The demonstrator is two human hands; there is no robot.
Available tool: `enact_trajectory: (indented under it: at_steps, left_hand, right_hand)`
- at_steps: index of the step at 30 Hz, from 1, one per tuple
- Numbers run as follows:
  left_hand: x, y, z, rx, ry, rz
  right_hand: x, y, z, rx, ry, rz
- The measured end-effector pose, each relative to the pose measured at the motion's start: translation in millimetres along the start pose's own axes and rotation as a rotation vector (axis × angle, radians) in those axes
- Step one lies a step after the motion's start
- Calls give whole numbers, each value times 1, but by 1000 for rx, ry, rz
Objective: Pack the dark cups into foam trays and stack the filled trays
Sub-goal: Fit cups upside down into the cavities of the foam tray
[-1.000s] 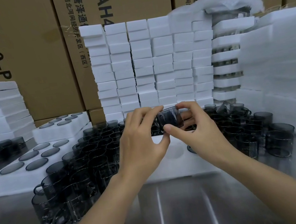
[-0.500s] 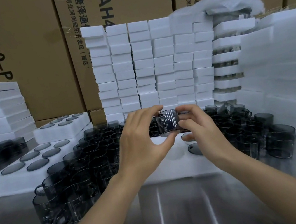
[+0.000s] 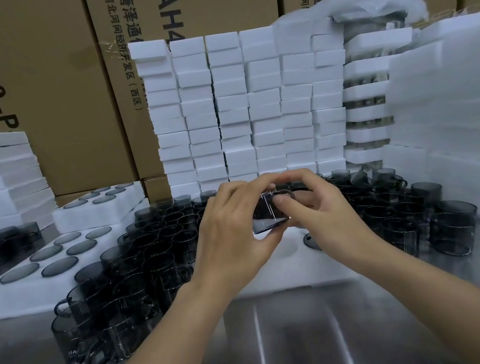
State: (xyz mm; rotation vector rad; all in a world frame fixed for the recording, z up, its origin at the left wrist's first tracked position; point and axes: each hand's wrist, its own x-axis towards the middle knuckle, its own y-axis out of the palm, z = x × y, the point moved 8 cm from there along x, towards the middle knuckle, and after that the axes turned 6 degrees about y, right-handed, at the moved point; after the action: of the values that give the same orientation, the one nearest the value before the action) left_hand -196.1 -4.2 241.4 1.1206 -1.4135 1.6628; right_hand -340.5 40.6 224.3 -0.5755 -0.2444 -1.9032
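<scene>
Dark smoky glass cup (image 3: pixel 268 216) sits tilted in both hands, centre of scene, just above a white foam tray (image 3: pixel 278 273) w/ one dark round pocket (image 3: pixel 310 239) showing to its right. Left hand (image 3: pixel 234 236) grips cup from the left, thumb under, fingers curled over top; right hand (image 3: pixel 329 215) pinches it from the right, thumb on its side. Loose dark glass cups crowd the steel table (image 3: pixel 259 351) either side of tray: left cluster (image 3: pixel 138 261), right cluster (image 3: pixel 394 214). Further left, two filled foam trays (image 3: pixel 43 276). Far centre, stacks of white foam blocks (image 3: pixel 235 103); brown cardboard boxes (image 3: pixel 44 87) behind.
</scene>
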Motion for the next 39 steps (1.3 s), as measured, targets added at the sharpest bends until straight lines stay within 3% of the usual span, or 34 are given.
enact_trajectory:
  at_steps: [3,9,12,16,18,33,39]
  left_hand:
    - [-1,-1,11,-88,-78,-9]
    - [-5,1,35,-52,-200,66]
    - [-13,13,54,-31,-317,263]
    - [-47,36,85,59,-578,669]
    - [-53,43,84,13,-638,770]
    - [-32,29,61,126,-570,750]
    - [-25,20,56,100,-590,517]
  right_hand:
    - [3,-6,-3,62,45,-35]
    - [5,-21,-11,-80,97,-132]
    - [7,-34,-12,-111,94,-233]
    - [10,-55,-14,-227,114,-333]
    - [11,-61,-17,-292,123,-351]
    - [6,-38,-9,-880,18,-240]
    - [4,-35,-9,-922,67,-213]
